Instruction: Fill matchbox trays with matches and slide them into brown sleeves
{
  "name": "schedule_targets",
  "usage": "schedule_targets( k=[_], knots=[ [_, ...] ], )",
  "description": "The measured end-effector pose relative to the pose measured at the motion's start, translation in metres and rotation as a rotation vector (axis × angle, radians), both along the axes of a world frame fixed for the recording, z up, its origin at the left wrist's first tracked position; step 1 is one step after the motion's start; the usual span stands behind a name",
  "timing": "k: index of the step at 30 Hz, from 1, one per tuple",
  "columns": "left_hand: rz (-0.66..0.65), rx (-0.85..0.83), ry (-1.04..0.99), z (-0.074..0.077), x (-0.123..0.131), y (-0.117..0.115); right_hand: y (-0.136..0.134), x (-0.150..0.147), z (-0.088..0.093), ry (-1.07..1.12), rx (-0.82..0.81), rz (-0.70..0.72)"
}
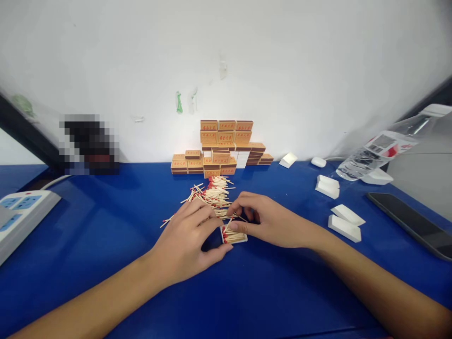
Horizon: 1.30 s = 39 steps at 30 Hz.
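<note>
A small white matchbox tray (246, 239) filled with red-tipped matches (235, 238) lies on the blue table in front of me. My left hand (192, 235) holds the tray's left end, thumb at the near side and index finger at the far side. Over the tray's far right part is my right hand (263, 219), its thumb and fingers bent together around matches at the tray's back edge; its fingertips are partly hidden. Behind both hands spreads a loose pile of matches (217, 193), some lying crosswise, part of it covered by my left hand.
Stacked orange matchboxes (226, 137) stand against the wall. At right lie white trays (344, 228), another white tray (327, 186), a white earphone case (318, 162), a tilted plastic bottle (383, 146) and a phone (411, 223). A power strip (26, 212) sits at left.
</note>
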State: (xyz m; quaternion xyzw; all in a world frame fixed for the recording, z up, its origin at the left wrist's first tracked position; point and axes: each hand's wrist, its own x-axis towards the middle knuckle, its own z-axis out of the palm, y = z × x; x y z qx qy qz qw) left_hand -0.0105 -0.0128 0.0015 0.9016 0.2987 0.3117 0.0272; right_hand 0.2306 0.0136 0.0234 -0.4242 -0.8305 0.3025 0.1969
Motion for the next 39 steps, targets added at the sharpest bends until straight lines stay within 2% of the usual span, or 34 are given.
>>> schedule_targets(
  k=[3, 6, 17, 28, 30, 34, 39],
  knots=[
    [-0.001, 0.014, -0.004, 0.002, 0.0, 0.0, 0.005, 0.001, 0.0, 0.066, -0.158, -0.002],
    [0.002, 0.013, -0.001, 0.002, 0.0, 0.0, 0.007, 0.002, 0.001, 0.11, -0.24, -0.009],
    [-0.018, 0.082, 0.01, 0.001, -0.001, -0.001, -0.002, -0.012, -0.002, 0.059, -0.144, -0.097],
    [-0.064, 0.07, 0.031, 0.002, 0.001, -0.002, -0.003, -0.014, -0.005, 0.187, -0.31, -0.037],
    [-0.056, 0.081, 0.008, 0.003, 0.001, -0.002, -0.001, -0.012, -0.004, 0.197, -0.261, -0.077],
    [0.003, 0.083, -0.013, 0.003, 0.0, 0.0, 0.001, 0.0, 0.004, 0.136, -0.052, -0.199],
    [0.043, 0.049, -0.04, 0.003, -0.001, 0.004, -0.003, 0.007, 0.01, 0.103, -0.024, -0.075]
  ],
)
